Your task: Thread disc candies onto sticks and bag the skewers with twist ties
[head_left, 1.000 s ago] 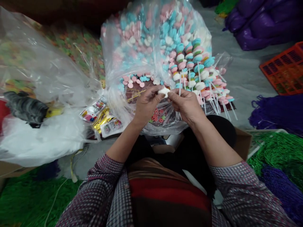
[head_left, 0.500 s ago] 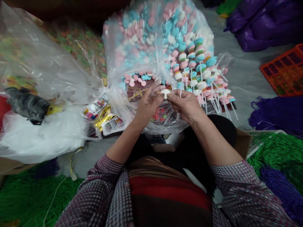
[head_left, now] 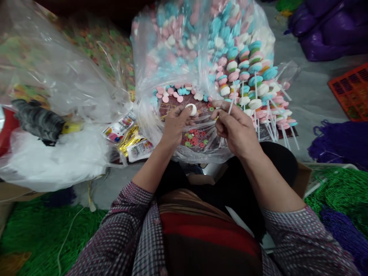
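My left hand (head_left: 177, 123) pinches a white candy-like disc (head_left: 191, 110) between thumb and fingers, above the opening of a clear plastic bag (head_left: 146, 115). To its right, my right hand (head_left: 236, 124) is apart from the disc, its fingers curled closed; what they hold, if anything, I cannot make out. A white stick (head_left: 231, 104) shows at its fingers. Pink, white and blue discs (head_left: 175, 93) lie just beyond my hands. Small red and green rings (head_left: 195, 138) are below them. Beside my right hand lies a pile of skewers (head_left: 255, 86) threaded with coloured discs.
A large clear bag of pastel discs (head_left: 184, 38) stands at the back. More clear bags (head_left: 57, 153), a grey striped cloth piece (head_left: 40, 120) and gold-and-white packets (head_left: 132, 142) are left. An orange crate (head_left: 350, 92), purple bundles (head_left: 330, 30) and green strands (head_left: 342, 191) are right.
My hands have moved apart. Both were at the white disc; now only my left hand has it, while my right hand has drawn off to the right with fingers curled.
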Tool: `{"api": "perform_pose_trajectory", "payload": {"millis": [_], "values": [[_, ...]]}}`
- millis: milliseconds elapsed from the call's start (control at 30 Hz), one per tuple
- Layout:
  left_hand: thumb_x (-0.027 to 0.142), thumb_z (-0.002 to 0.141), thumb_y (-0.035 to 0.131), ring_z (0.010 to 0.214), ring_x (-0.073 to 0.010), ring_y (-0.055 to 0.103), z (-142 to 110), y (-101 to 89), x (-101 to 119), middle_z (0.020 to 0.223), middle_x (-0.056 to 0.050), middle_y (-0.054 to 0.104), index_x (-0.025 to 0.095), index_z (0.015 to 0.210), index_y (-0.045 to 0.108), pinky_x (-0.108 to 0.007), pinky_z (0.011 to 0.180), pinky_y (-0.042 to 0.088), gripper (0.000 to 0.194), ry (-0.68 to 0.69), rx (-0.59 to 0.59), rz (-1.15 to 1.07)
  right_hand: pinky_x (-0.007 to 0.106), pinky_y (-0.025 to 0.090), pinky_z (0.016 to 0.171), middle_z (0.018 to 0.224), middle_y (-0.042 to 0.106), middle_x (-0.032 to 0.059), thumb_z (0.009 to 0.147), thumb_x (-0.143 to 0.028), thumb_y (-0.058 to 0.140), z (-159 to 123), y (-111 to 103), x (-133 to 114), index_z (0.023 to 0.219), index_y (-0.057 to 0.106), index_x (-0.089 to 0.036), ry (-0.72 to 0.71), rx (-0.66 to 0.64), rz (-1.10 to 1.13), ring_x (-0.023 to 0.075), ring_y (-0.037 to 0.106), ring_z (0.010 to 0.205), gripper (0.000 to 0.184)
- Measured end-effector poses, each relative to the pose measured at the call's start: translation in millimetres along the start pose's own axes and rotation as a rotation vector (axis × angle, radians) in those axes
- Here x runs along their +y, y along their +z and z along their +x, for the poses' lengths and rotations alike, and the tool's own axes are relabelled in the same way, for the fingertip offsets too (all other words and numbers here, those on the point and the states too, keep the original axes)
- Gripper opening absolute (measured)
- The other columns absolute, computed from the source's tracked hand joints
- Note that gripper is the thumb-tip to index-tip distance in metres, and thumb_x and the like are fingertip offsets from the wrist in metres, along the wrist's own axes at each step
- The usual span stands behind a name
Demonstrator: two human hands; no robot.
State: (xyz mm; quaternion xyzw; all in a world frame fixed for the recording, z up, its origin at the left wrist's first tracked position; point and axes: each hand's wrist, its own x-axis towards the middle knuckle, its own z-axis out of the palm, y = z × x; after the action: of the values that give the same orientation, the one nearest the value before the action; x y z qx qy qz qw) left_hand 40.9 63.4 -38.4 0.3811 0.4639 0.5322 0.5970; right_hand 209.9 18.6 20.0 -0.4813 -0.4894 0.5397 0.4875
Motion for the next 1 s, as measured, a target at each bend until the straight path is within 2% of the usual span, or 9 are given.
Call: {"api": "perform_pose_trajectory", "payload": {"millis": [167,267,367,500,600,733,900,1000], "values": [[0.048,0.081,0.085,0.077,-0.0120,0.073,4,-3.7,-5,0.084,0.001,0.076,0.021,0.090,0.070,-0.025,0.070,0.060,0.032,0.032,0.005,-0.086,0.026,0.032,0.050,0.069,0.057,-0.0036,0.098,-0.063,0.057,-9,6,4,0.121,0.066,-0.022,0.044,-0.206,-0.139,0.0098,0.040,0.052,0.048],[0.046,0.081,0.086,0.082,-0.0127,0.073,3,-1.4,-7,0.089,0.000,0.076,0.022,0.091,0.072,-0.027,0.077,0.061,0.030,0.006,-0.024,-0.166,0.027,0.037,0.057,0.066,0.051,-0.0044,0.103,-0.052,0.052,-12,10,6,0.117,0.067,-0.022,-0.025,-0.168,-0.272,0.0122,0.044,0.058,0.037],[0.036,0.086,0.083,0.084,-0.0122,0.073,2,-0.6,-6,0.091,0.000,0.074,0.021,0.093,0.072,-0.026,0.077,0.059,0.020,-0.008,-0.044,-0.246,0.029,0.042,0.064,0.068,0.054,-0.0033,0.103,-0.037,0.050,-11,11,9,0.105,0.067,-0.022,-0.092,-0.143,-0.392,0.0138,0.049,0.061,0.023],[0.032,0.087,0.082,0.083,-0.0111,0.071,0,-1.1,-3,0.087,0.001,0.072,0.021,0.089,0.070,-0.026,0.079,0.056,0.017,-0.031,-0.035,-0.263,0.028,0.042,0.064,0.060,0.055,-0.0040,0.102,-0.031,0.047,-8,10,15,0.094,0.065,-0.021,-0.076,-0.199,-0.479,0.0140,0.052,0.057,0.021],[0.038,0.086,0.082,0.079,-0.0100,0.069,-1,0.0,-3,0.086,0.002,0.073,0.022,0.088,0.067,-0.025,0.078,0.056,0.022,-0.011,-0.037,-0.206,0.028,0.040,0.061,0.056,0.052,-0.0050,0.101,-0.030,0.047,-8,10,15,0.090,0.063,-0.021,-0.068,-0.239,-0.487,0.0132,0.050,0.052,0.022],[0.038,0.087,0.080,0.069,-0.0082,0.066,1,0.7,-6,0.083,0.004,0.073,0.024,0.091,0.066,-0.024,0.072,0.056,0.021,0.073,-0.005,-0.062,0.028,0.036,0.058,0.054,0.048,-0.0049,0.099,-0.036,0.051,-9,10,12,0.083,0.062,-0.023,-0.080,-0.186,-0.489,0.0130,0.045,0.051,0.024],[0.035,0.085,0.083,0.082,-0.0101,0.069,-6,-0.5,-10,0.087,0.004,0.076,0.025,0.094,0.067,-0.025,0.083,0.056,0.020,0.263,0.089,0.259,0.028,0.032,0.055,0.054,0.044,-0.0040,0.099,-0.045,0.052,-12,12,14,0.087,0.066,-0.022,-0.041,-0.127,-0.443,0.0142,0.044,0.054,0.029],[0.034,0.088,0.080,0.085,-0.0111,0.069,-11,1.3,-13,0.090,0.003,0.076,0.025,0.096,0.068,-0.026,0.085,0.055,0.017,0.313,0.100,0.331,0.028,0.032,0.055,0.054,0.045,-0.0031,0.098,-0.043,0.053,-12,14,17,0.087,0.066,-0.021,-0.031,-0.104,-0.466,0.0148,0.043,0.056,0.028]]}}
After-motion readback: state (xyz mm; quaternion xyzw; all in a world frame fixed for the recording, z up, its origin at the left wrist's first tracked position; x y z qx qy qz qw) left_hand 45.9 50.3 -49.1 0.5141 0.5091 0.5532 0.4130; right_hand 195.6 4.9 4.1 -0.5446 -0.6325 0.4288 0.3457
